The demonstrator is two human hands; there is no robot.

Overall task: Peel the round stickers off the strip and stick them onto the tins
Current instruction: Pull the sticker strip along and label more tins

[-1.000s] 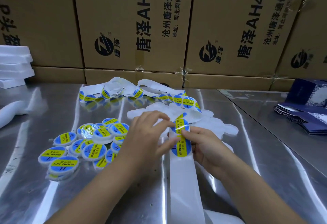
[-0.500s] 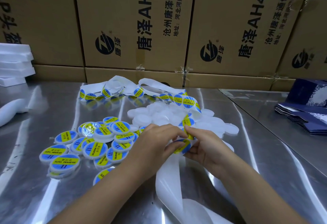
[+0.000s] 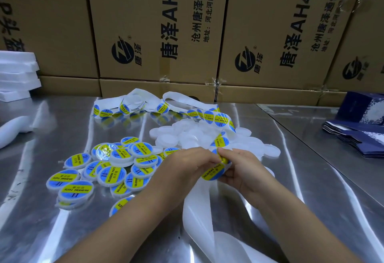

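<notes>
Left hand [image 3: 187,167] and right hand [image 3: 239,171] pinched a round blue-and-yellow sticker [image 3: 214,172] on its white paper strip [image 3: 199,210], labelled white tins [image 3: 112,174] crowding left, shiny steel tabletop [image 3: 311,190] stretching right.

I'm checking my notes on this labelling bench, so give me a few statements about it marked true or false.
1. The left hand and right hand both grip the sticker strip. True.
2. Labelled tins lie left of the hands. True.
3. Plain white tins sit on top of the cardboard boxes. False: they lie on the metal table, beyond the hands.
4. The stickers are red and green. False: the stickers are blue and yellow.
5. Dark blue packets lie at the right. True.
</notes>
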